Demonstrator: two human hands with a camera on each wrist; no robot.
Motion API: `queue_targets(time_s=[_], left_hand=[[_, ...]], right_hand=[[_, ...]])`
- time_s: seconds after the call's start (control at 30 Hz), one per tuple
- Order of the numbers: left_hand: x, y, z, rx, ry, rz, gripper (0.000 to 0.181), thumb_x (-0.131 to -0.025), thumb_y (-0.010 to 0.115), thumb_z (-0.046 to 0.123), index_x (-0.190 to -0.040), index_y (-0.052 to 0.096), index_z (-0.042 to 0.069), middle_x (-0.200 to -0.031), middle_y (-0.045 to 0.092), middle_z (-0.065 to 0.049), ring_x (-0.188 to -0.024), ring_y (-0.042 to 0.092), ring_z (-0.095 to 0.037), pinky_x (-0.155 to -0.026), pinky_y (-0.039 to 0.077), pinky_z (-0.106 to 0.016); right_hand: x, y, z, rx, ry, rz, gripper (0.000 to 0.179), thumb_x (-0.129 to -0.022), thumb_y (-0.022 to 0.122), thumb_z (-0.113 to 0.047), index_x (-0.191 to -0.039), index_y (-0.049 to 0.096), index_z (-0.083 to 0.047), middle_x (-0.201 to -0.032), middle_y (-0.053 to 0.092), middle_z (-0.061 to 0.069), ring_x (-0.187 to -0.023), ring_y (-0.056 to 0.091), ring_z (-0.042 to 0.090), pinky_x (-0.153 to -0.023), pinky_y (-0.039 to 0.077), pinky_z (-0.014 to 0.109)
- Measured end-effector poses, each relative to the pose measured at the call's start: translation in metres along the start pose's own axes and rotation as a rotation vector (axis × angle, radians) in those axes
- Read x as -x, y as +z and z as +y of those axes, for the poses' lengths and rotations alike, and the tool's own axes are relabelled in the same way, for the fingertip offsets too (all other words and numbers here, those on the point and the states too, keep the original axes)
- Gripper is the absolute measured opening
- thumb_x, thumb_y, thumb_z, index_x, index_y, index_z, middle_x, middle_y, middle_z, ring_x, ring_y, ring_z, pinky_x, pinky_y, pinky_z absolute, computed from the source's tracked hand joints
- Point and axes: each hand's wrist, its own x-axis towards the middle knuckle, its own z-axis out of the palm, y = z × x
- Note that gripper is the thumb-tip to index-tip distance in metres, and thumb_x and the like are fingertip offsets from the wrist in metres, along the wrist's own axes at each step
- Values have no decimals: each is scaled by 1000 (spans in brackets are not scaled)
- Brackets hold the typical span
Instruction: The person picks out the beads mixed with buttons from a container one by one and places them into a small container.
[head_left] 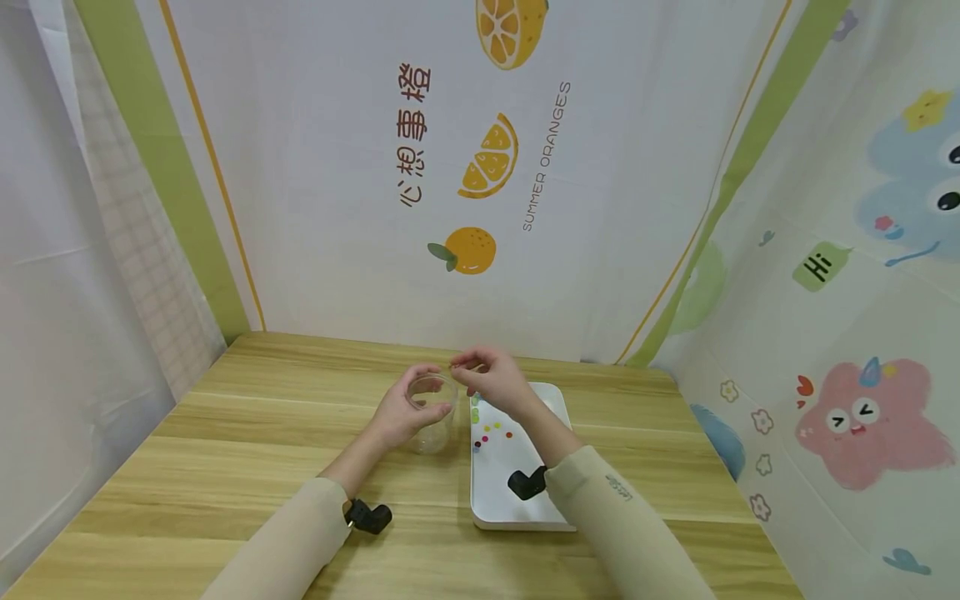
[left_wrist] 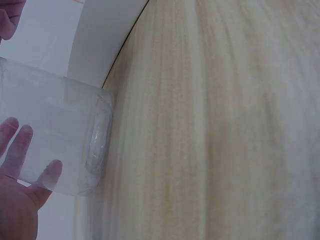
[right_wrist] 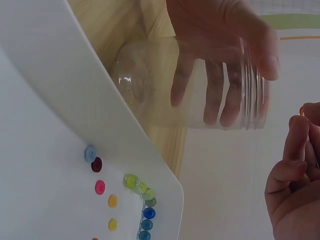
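My left hand (head_left: 393,414) grips a clear plastic jar (head_left: 431,438) around its side, with the thumb near the rim. The jar stands upright on the table beside a white tray, its threaded mouth uncovered. Just above and to the right of that mouth, my right hand (head_left: 497,385) pinches a small red-orange thing (right_wrist: 301,111), mostly hidden by the fingertips. Inside the tray (head_left: 517,492) lie several small round buttons (right_wrist: 100,187) in pink, yellow, blue, dark red and orange. Green and blue glass beads (right_wrist: 149,213) line one inner edge.
A wood-grain table (head_left: 247,433) carries everything. Its back edge meets a white curtain (head_left: 337,275) printed with oranges, and more printed cloth (head_left: 765,350) hangs at the right. The tray's raised wall (right_wrist: 140,130) stands close beside the jar.
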Motion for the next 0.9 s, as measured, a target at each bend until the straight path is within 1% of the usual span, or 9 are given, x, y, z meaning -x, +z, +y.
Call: queue_targets(time_s=[0.13, 0.2, 0.3, 0.4, 0.53, 0.63, 0.77, 0.9], left_hand=[[0, 1, 0, 1, -8, 6, 64, -95, 83, 12, -150, 51, 10, -151, 63, -27, -145, 56, -47, -119, 44, -72], [0, 1, 1, 3, -14, 8, 63, -94, 83, 11, -150, 52, 11, -151, 63, -28, -145, 57, -46, -119, 44, -71], [0, 1, 1, -8, -17, 6, 63, -95, 83, 12, -150, 52, 12, -151, 63, -26, -145, 57, -43, -119, 45, -70], [1, 1, 1, -8, -15, 5, 63, -95, 83, 12, -150, 52, 12, -152, 64, -22, -145, 57, -43, -119, 45, -70], [1, 0, 2, -11, -11, 3, 63, -95, 83, 14, -150, 53, 14, -152, 65, -19, -144, 57, -41, -119, 45, -71], [2, 0, 3, -11, -9, -2, 62, -95, 82, 15, -150, 53, 14, -152, 64, -18, -143, 57, -40, -119, 45, -71], [2, 0, 3, -15, -9, -6, 62, -96, 82, 15, -150, 53, 14, -153, 64, -17, -144, 57, -40, -119, 46, -69], [2, 0, 3, -24, -18, -3, 61, -95, 82, 16, -149, 53, 15, -153, 65, -16, -144, 58, -39, -119, 47, -66]], right_hand=[[-1, 5, 1, 19, -11, -11, 21, -102, 76, -18, -121, 77, -7, -115, 77, 12, -79, 67, 15, -70, 60, 29], [-1, 7, 1, 30, -17, -20, 21, -103, 76, -18, -120, 77, -7, -114, 77, 11, -79, 67, 15, -71, 62, 33], [-2, 10, 1, 51, -21, -27, 20, -103, 75, -18, -119, 77, -8, -112, 77, 10, -77, 67, 15, -72, 63, 38], [-3, 13, 0, 69, -31, -29, 19, -102, 76, -18, -118, 78, -8, -109, 78, 10, -75, 67, 18, -71, 63, 39], [-4, 17, 1, 103, -45, -35, 18, -102, 77, -18, -117, 78, -8, -107, 78, 9, -73, 66, 21, -66, 60, 31], [-4, 19, 2, 125, -47, -42, 18, -102, 77, -18, -117, 78, -8, -108, 77, 9, -72, 64, 17, -64, 56, 26], [-3, 22, 1, 136, -51, -50, 18, -102, 77, -17, -117, 78, -8, -109, 77, 10, -69, 61, 11, -63, 55, 24], [-3, 24, 0, 134, -52, -56, 17, -101, 77, -17, -116, 78, -8, -109, 77, 11, -69, 60, 10, -63, 54, 23]])
